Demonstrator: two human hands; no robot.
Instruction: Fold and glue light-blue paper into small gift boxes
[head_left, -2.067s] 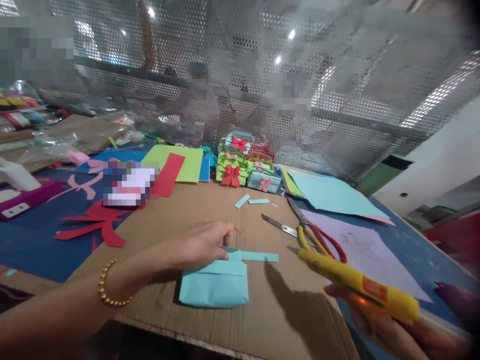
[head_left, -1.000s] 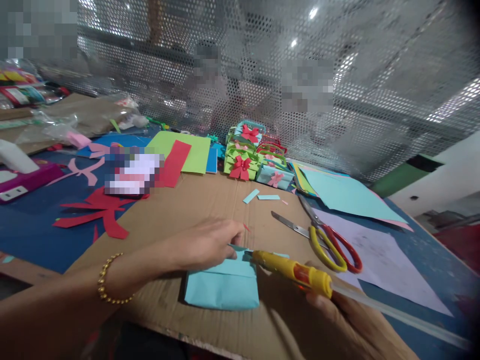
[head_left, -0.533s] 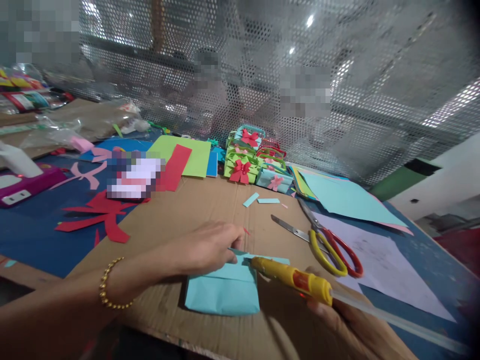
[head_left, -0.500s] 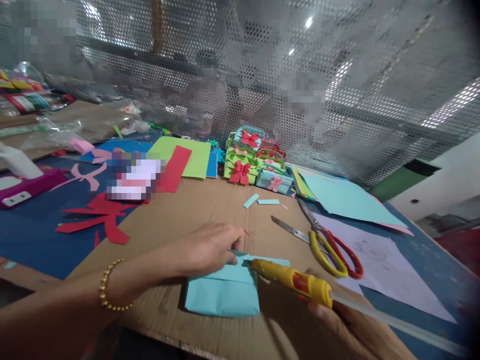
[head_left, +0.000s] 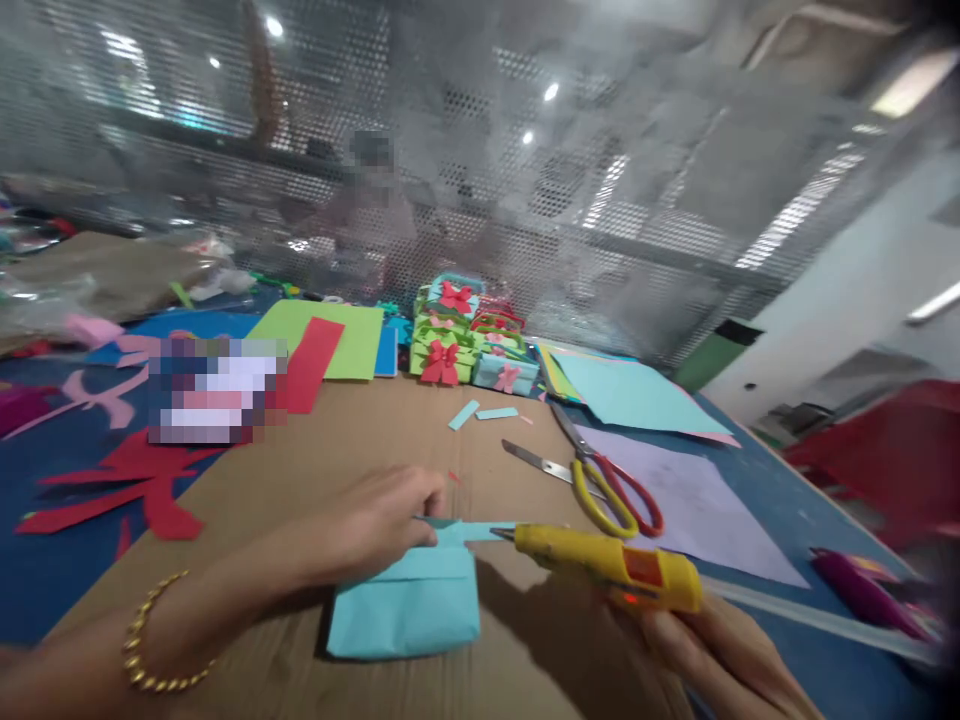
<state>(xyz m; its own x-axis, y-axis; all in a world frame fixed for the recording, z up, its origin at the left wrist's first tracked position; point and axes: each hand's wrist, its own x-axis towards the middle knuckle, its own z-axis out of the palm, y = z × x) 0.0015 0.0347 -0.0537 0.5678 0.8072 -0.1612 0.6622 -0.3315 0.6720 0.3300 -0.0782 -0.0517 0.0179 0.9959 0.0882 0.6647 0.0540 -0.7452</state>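
Observation:
A small light blue paper bag [head_left: 405, 615] with a folded-over top lies on the cardboard in front of me. My left hand [head_left: 379, 520] grips its top edge, fingers curled and thumb pressed on the paper. From behind the bag's top a light blue paper strip [head_left: 484, 531] sticks out to the right. My right hand [head_left: 694, 640] is wrapped round a yellow hot glue gun [head_left: 600, 560] with a clear glue stick [head_left: 795, 605] trailing out of its back. The gun's metal nozzle is at the strip, right of the bag; whether it touches cannot be made out.
Beyond the gun lie scissors [head_left: 600, 485] with red and yellow handles. Finished little paper bags with bows [head_left: 442, 360] stand at the back of the cardboard [head_left: 360, 430]. Red paper cut-outs [head_left: 161, 490] lie left, and light blue sheets [head_left: 637, 390] lie right.
The glue gun's nozzle has moved right, from the bag's top to the strip beyond its right edge. My left hand stays on the bag. The camera view has swung to the right.

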